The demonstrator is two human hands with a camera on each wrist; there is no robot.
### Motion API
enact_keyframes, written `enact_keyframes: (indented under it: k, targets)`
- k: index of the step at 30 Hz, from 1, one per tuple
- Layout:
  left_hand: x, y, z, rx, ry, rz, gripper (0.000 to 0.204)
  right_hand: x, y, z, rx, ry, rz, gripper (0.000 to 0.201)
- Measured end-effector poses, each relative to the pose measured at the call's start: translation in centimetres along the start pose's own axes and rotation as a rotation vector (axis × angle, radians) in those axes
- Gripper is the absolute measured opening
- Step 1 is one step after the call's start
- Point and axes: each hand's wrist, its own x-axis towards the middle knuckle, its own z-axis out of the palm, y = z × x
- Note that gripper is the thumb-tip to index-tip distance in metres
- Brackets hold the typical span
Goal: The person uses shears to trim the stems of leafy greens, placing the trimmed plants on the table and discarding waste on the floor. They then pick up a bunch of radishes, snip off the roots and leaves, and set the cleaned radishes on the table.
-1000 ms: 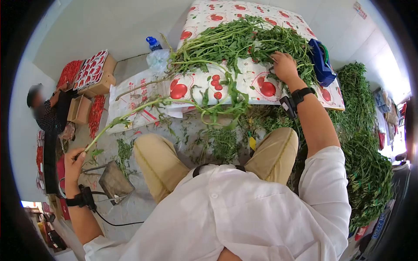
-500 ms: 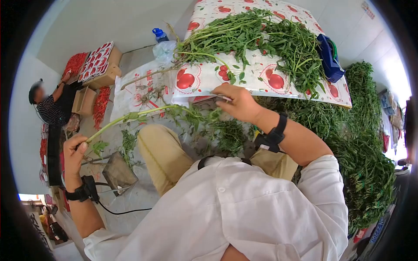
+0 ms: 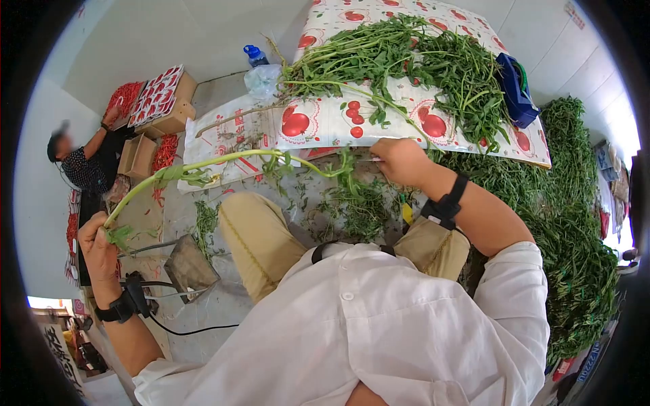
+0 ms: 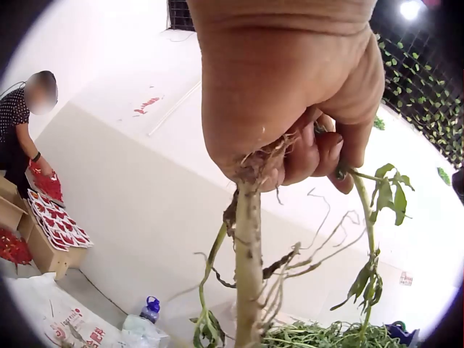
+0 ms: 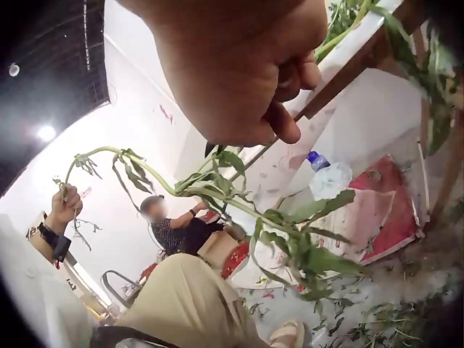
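My left hand (image 3: 98, 247) grips the root end of a long green leafy stalk (image 3: 230, 157) at the far left. In the left wrist view thin roots stick out below the curled fingers, beside the thick pale stem (image 4: 249, 261). The stalk arches to the right, its leafy tip (image 3: 349, 172) hanging close by my right hand (image 3: 401, 161). That hand's fingers are curled at the table's near edge, with a thin pale sliver (image 3: 371, 160) jutting from them; I cannot tell what it is. A pile of green plants (image 3: 379, 51) lies on the patterned tablecloth (image 3: 318, 132).
A blue box (image 3: 516, 91) stands on the table's right side. Large heaps of greens (image 3: 569, 271) fill the floor at right. A metal-framed stool-like thing (image 3: 191, 267) stands near my left knee. Another person (image 3: 84, 166) sits at far left by red goods and cardboard boxes (image 3: 139, 157).
My right hand has come from the plant pile to the table's near edge, a thin sliver showing in its fingers. My left hand has moved slightly left, and the stalk now arches higher.
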Motion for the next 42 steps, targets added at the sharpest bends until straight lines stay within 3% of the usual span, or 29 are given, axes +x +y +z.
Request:
enact_keyframes:
  k: [2,3,6,7,10,14,18,20,21,22,24,26,28,31,34,37,38,42]
  targets:
    - [0.0,-0.1,-0.1,-0.035,0.096,0.069,0.032,-0.4,0.5,-0.7,0.14,0.138,0.004,0.029]
    - [0.0,-0.1,-0.1,-0.052,0.145,0.104,0.032,-0.6,0.3,-1.0,0.362,0.137,0.183,0.03]
    - [1.0,1.7,-1.4,-0.256,0.035,0.093,0.035,-0.4,-2.4,-3.5,1.011,0.17,0.494,0.023]
    - [1.5,1.7,-1.0,-0.266,0.082,0.227,0.038,-0.3,-3.7,-4.8,1.163,0.124,0.453,0.025]
    - [3.0,3.2,-0.2,-0.35,0.068,0.294,0.039,-0.7,-4.7,-4.1,1.36,0.074,0.35,0.025]
    - [5.2,6.0,3.2,-0.451,-0.051,0.357,0.038,-0.7,-5.5,-3.2,1.148,0.157,0.295,0.02]
    - [7.1,5.5,4.0,-0.512,-0.104,0.342,0.034,-1.2,-4.4,-5.3,1.012,0.375,0.42,0.005]
    - [8.0,4.5,4.8,-0.51,-0.108,0.338,0.031,-1.7,-1.6,-8.1,0.597,0.543,0.439,0.033]
    - [8.5,4.0,5.5,-0.512,-0.118,0.336,0.03,-1.9,0.3,-9.6,0.609,0.624,0.474,0.034]
    - [9.0,3.4,6.4,-0.514,-0.127,0.334,0.029,-1.8,0.1,-12.5,0.428,0.759,0.479,0.029]
    - [10.0,2.9,10.8,-0.519,0.287,0.208,0.027,-2.5,4.6,-16.0,0.218,0.888,0.531,0.016]
    - [11.2,2.0,15.7,-0.471,0.361,0.101,0.025,-3.2,8.1,-19.0,0.214,0.91,0.452,0.027]
    - [12.0,-0.3,19.6,-0.418,0.125,0.061,0.022,-4.0,12.8,-19.6,-0.174,0.966,0.433,0.035]
    - [12.9,-3.5,27.0,-0.398,-0.032,-0.008,0.019,-6.3,14.0,-18.2,-0.386,0.8,0.72,0.038]
    - [12.5,-4.3,31.8,-0.332,0.024,-0.063,0.022,-9.0,14.0,-15.6,-0.1,0.868,0.836,0.038]
    - [12.5,-5.1,33.2,-0.325,0.029,-0.07,0.024,-11.1,14.4,-12.8,0.379,0.931,0.906,0.036]
    - [12.5,-5.3,33.0,-0.33,0.028,-0.085,0.025,-10.6,12.0,-12.2,0.571,0.93,0.882,0.036]
    - [12.2,-5.8,32.2,-0.302,0.038,-0.091,0.025,-9.5,6.3,-9.9,1.122,0.615,0.959,0.036]
